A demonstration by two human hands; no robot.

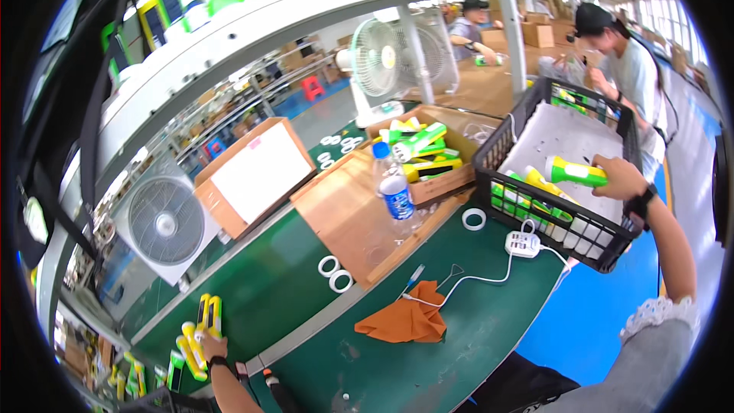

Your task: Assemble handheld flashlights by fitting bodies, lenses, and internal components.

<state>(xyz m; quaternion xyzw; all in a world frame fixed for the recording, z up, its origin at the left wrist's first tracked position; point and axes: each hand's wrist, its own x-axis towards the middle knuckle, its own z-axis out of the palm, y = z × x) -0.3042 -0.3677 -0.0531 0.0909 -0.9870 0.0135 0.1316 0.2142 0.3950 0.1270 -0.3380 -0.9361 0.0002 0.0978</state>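
Note:
At the right, my right hand (621, 177) is closed around a green-and-yellow flashlight (575, 171) with a white head, held over a black plastic crate (483, 159). More green and yellow flashlights (541, 182) lie along the crate's near side, with a grey-white sheet (562, 138) beside them. At the lower left, my left hand (212, 344) grips yellow flashlights (191, 350) above the green belt surface (260, 283). Its fingers are partly hidden, and how many it holds I cannot tell.
A water bottle (396, 191) stands on a wooden board near a carton of flashlights (428, 149). An orange cloth (405, 317), white rings (334, 274) and a power strip (522, 244) with a cord lie nearby. A metal shelf (306, 4) crosses above. Two people work beyond the crate.

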